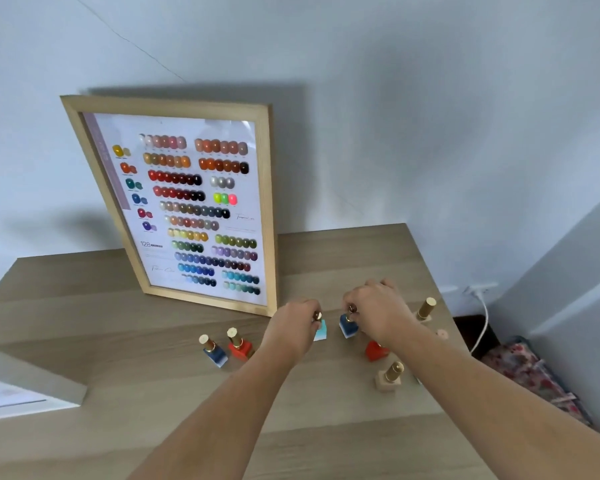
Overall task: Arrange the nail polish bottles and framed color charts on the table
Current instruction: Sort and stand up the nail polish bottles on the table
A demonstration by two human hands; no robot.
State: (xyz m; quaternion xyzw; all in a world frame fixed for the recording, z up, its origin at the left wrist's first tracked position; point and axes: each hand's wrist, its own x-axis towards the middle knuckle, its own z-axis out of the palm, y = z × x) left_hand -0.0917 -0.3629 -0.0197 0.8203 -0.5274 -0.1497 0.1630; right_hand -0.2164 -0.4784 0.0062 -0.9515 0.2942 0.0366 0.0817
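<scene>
A wood-framed color chart (187,206) leans upright against the wall at the back of the table (118,393). My left hand (293,327) grips the gold cap of a light blue bottle (320,332). My right hand (378,311) grips the cap of a dark blue bottle (347,325) just right of it. A blue bottle (213,351) and a red bottle (239,346) stand side by side to the left. A red bottle (376,349), a beige bottle (389,377) and a gold-capped bottle (426,310) stand at the right, partly hidden by my right arm.
A second white-framed chart (28,393) lies flat at the table's left edge. The table's right edge drops to the floor, where a floral cloth (534,375) and a white cable (482,323) from a wall socket lie.
</scene>
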